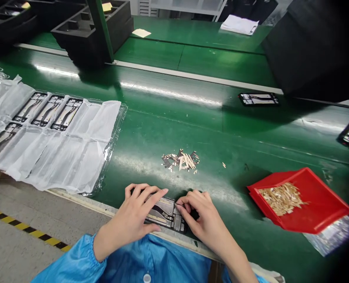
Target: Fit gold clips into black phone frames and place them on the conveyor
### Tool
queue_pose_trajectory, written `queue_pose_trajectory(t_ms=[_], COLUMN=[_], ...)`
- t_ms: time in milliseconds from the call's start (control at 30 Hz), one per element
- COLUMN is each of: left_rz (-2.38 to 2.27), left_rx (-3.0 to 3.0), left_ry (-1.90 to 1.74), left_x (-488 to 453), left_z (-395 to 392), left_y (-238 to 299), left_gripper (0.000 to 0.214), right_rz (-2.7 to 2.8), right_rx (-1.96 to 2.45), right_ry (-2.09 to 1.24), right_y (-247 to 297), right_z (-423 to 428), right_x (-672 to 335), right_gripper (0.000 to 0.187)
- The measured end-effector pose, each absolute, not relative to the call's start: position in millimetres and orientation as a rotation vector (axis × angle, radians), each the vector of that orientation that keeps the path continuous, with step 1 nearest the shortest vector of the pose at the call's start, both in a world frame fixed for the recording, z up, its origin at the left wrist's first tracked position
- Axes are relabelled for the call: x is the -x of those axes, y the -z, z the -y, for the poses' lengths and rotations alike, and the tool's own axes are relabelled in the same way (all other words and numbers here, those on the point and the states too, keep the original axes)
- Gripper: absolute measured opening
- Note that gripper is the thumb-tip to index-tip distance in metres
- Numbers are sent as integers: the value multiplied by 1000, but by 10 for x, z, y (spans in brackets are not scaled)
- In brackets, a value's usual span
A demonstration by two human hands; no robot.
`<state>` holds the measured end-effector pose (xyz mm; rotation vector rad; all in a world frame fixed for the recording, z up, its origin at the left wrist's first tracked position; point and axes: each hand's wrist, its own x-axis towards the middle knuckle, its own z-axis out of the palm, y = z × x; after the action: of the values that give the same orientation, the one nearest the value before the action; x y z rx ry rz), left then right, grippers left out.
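An opened phone body [165, 212] lies near the front edge of the green bench, its inner plate and a dark ribbon cable showing. My left hand [134, 214] spans its left part, thumb on the near side and fingers across the far side, holding it. At the phone's right end, my right hand [202, 216] has thumb and forefinger pinched together over the far corner; what they hold is too small to make out. Just beyond the hands is a loose heap of small tan and dark strips [186, 160].
A red scoop-like tray [324, 204] with tan pieces sits on the right, over a clear plastic bag [333, 236]. On the left, a lined tray [74, 157] carries several phone bodies. Another phone body [259, 99] lies farther back. Black bins [74, 31] stand behind a green post [100, 31].
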<state>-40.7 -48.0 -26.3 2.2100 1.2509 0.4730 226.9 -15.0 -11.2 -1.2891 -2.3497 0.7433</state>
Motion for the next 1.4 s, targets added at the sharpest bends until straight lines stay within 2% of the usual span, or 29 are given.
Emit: queue_pose_trajectory(t_ms=[133,200,267,367,500,600,800,1067,1200,1333,1400], left_rz=[-1164,-1118,-1077,-1019,-1026,-1084,-1214,-1315,-1282,-1162,-1104], left_rx=[-2236,-2267,-2290,-2283,-2276,-2257,-2208,-2263,-2373,-2468,-2392], left_ry=[-566,-644,-740,-894,-971,-934,-833,-709,-779,-1008,-1156], left_x=[408,418,428,427,385,347,279,158,184,241,241], left_z=[442,424,415,418,437,446,435,418,390,316,257], left_y=[275,287,295,288,231,160,39,-3,-14,153,296], left_gripper=[116,101,85,77,78,83,107,114,116,103,83], right_rz=[2342,2256,2149,1967,1597,1440,1298,1268,1554,1744,1782], right_rx=[1226,1313,1407,1503,1570,1557,1432,1368,1344,1209,1144], right_ry=[-554,-537,-634,-1003,-1400,-1443,-1662,-1549,-1110,-746,-613], right_y=[197,197,167,103,54,26,-15,29,3,-30,-22], right_z=[214,281,358,462,519,501,445,390,376,351,316], right_x=[-2268,-2263,-2255,-2233,-2180,-2156,-2183,-2260,-2345,-2348,-2342], right_gripper=[5,20,31,25,40,46,46,38,28,8,7])
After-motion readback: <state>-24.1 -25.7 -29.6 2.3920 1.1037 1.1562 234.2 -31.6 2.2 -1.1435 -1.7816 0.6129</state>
